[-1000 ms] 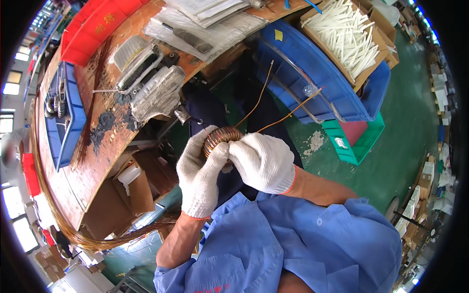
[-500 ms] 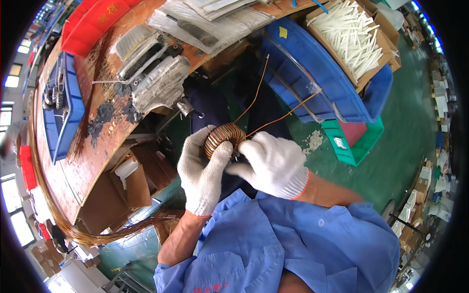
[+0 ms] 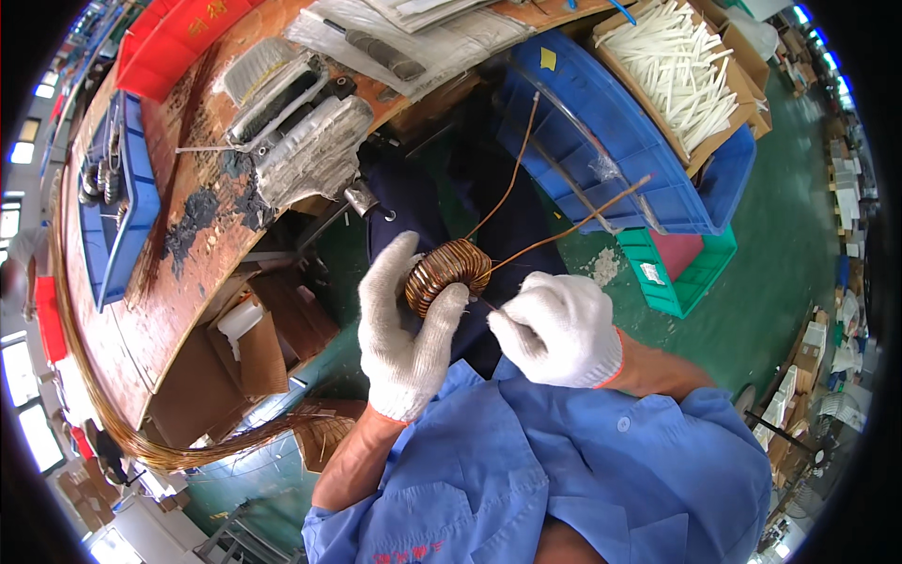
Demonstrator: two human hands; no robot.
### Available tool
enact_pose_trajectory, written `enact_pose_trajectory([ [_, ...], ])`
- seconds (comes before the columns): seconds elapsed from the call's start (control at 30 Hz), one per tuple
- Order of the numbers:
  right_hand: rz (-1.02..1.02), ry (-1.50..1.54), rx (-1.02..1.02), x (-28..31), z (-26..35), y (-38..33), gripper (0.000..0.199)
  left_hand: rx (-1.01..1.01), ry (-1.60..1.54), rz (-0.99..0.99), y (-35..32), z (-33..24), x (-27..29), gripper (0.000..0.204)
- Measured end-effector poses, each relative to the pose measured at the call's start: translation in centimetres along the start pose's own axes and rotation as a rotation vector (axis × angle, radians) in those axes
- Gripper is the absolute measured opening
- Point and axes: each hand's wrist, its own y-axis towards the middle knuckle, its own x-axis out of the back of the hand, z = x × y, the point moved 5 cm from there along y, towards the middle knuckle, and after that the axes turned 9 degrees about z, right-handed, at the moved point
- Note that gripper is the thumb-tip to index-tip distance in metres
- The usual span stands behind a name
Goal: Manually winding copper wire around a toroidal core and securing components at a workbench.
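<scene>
A ring-shaped coil (image 3: 449, 271) wound with copper wire sits above my lap. My left hand (image 3: 399, 343), in a white knitted glove, grips it, thumb on the near side. Two long copper wire ends rise from the coil: one wire (image 3: 513, 179) slants up toward the blue crate, the other wire (image 3: 587, 218) reaches farther right. To the right of the coil, my gloved right hand (image 3: 562, 331) is closed in a pinch. A short thin strand runs from the coil to its fingertips, which hide the strand's end.
A worn workbench (image 3: 202, 273) curves along the left, carrying a clamp-like metal fixture (image 3: 315, 150), a blue bin (image 3: 132, 226) and a red bin (image 3: 178, 42). Long copper wires (image 3: 202, 459) hang beside it. At right stand a blue crate (image 3: 601, 141), a carton of white strips (image 3: 672, 75) and a green bin (image 3: 691, 291).
My right hand has drawn back from the coil, down and to the right, and its fingers have closed. The coil and my left hand have shifted slightly right.
</scene>
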Motion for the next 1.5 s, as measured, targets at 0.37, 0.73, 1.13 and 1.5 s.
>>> enact_pose_trajectory([
  [0.37, -0.067, 0.48, -0.055, -0.8, -1.1, -0.8, 0.044, 0.073, -0.288, -0.033, 0.2, -0.6, -0.6, 0.041],
  [0.73, -0.201, 1.435, -0.493, -3.6, -1.0, 0.7, 0.024, 0.001, -0.257, -0.09, 0.2, 1.3, 0.0, 0.045],
  [1.13, -0.126, 1.539, -0.697, -3.2, -0.6, 2.0, 0.026, 0.333, -0.541, 0.282, 0.5, 1.2, 0.6, 0.079],
  [1.5, -0.665, 1.5, -0.266, 6.2, -7.3, 2.2, 0.033, 0.321, -0.917, 0.064, -1.7, 2.5, 2.3, 0.061],
])
